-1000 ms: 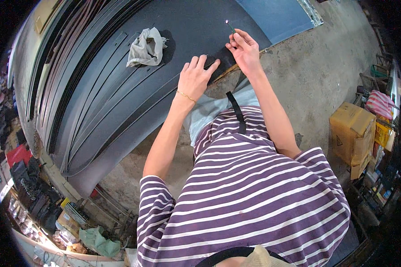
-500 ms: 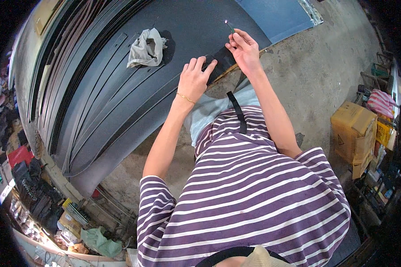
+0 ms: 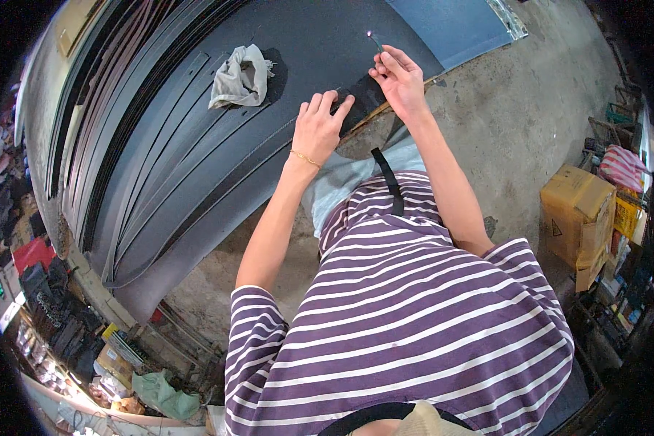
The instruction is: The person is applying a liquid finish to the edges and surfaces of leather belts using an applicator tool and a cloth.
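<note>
My right hand (image 3: 401,81) is closed in a pinch on a thin, dark, pen-like tool (image 3: 376,42) that points up and away, with a bright pinkish spot at its far tip. To its left, my left hand (image 3: 317,125), with a thin gold bracelet on the wrist, rests at the near edge of the dark table (image 3: 320,43). Its bent fingers and thumb close around a black strip (image 3: 269,139), whose end at the fingertips is partly hidden. Further left, a crumpled grey-white rag (image 3: 241,77) lies on the table.
Several long black strips (image 3: 163,138) curve over the table's left side. A blue-grey sheet (image 3: 454,29) lies at the far right of the table. Cardboard box (image 3: 574,211) stands on the concrete floor (image 3: 516,131) at right. Clutter with a green bag (image 3: 166,396) fills the lower left.
Almost nothing differs. Both hands keep their places and grips, and the whole picture has shifted very slightly.
</note>
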`<state>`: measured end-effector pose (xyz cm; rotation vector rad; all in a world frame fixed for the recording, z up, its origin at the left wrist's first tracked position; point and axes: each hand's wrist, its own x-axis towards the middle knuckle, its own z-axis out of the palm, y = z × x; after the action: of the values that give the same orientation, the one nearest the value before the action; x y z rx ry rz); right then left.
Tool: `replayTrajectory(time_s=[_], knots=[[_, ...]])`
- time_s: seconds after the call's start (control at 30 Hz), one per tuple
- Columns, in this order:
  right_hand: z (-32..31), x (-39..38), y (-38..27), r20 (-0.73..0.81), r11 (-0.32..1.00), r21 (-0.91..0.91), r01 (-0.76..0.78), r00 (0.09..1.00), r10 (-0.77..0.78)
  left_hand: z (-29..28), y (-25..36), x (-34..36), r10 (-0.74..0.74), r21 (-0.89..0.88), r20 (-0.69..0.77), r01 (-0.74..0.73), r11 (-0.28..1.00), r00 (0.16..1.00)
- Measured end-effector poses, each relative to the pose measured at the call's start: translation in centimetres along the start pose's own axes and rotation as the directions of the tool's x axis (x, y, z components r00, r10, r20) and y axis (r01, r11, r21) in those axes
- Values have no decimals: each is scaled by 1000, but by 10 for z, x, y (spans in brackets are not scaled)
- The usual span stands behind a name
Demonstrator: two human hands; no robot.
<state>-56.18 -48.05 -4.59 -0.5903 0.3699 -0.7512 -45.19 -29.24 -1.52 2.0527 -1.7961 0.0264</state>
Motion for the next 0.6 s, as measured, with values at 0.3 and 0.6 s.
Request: replayTrajectory(time_s=[0.3,0.6], knots=[[1,-1,-2,12,1000,14,-4,1000,4,3,1,-4,-4,2,-66,4,1000,998],[-1,-1,-1,37,1000,16,8,999,-9,13,22,11,-175,59,-227,193,979,958]])
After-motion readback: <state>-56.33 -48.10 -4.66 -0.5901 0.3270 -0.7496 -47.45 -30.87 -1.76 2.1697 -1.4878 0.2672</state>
